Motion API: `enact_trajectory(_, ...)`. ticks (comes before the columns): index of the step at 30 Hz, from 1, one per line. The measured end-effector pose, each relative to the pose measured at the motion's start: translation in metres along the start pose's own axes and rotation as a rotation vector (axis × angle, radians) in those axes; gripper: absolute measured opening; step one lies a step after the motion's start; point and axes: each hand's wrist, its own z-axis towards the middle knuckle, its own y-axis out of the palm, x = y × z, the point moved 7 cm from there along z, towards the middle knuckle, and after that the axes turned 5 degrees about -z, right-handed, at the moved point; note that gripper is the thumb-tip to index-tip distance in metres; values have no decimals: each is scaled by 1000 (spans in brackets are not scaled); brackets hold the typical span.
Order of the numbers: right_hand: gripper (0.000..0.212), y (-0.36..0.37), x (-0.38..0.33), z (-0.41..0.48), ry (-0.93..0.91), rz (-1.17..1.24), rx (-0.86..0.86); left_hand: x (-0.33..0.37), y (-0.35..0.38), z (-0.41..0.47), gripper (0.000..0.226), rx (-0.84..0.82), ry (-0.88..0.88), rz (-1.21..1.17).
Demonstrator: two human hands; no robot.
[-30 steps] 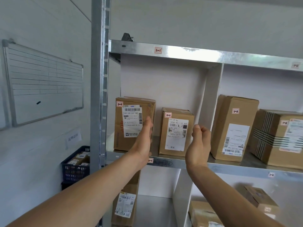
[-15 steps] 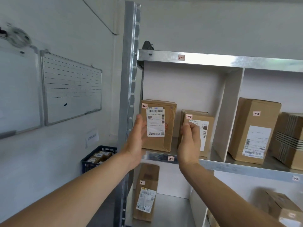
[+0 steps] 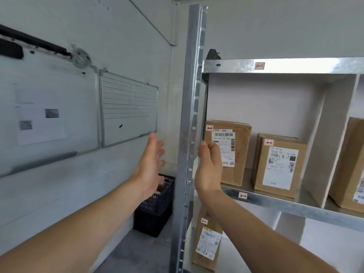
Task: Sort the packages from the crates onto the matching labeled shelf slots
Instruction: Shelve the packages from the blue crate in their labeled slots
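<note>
Head view: left hand (image 3: pixel 151 166) splayed empty, right hand (image 3: pixel 208 171) curled on nothing; grip stiff, likely light packages (image 3: pixel 162 186) in blue crate (image 3: pixel 157 211) by opposite faces.

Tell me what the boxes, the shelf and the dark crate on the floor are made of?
The boxes look like brown cardboard: dull, with taped seams and paper labels stuck on. The shelf looks like bare metal, probably galvanized steel, as it is silvery, blotchy and a bit shiny. The crate is probably dark plastic, going by its moulded lattice walls.
</note>
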Motion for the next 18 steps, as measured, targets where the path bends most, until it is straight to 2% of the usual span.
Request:
enact_trajectory(11,11,70,29,3,93,101,-244,6,-68,-1,84,274,20,40)
enact_trajectory(18,15,119,68,-26,168,68,-415,-19,-132,-40,85,488,-20,79)
